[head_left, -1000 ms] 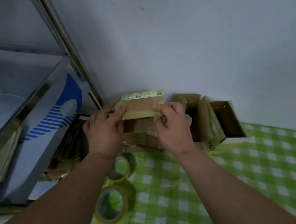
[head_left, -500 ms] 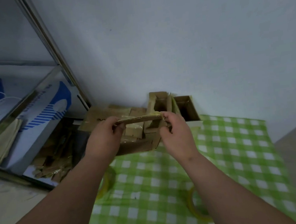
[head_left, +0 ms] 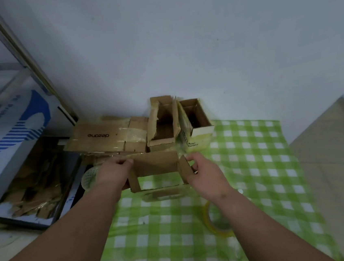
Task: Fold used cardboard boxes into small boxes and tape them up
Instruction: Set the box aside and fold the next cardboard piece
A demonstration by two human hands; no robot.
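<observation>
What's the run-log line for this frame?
step: folding | left hand: grips cardboard box left end | right hand: pinches right flap | tape roll: on checked cloth, untouched

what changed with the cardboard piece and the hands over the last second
The cardboard piece, lifted off the stack by the wall and drawn toward the person, is now opened into a box shape above the checked cloth. The left hand and right hand kept their grip on its ends. The stacked boxes stayed put.
</observation>
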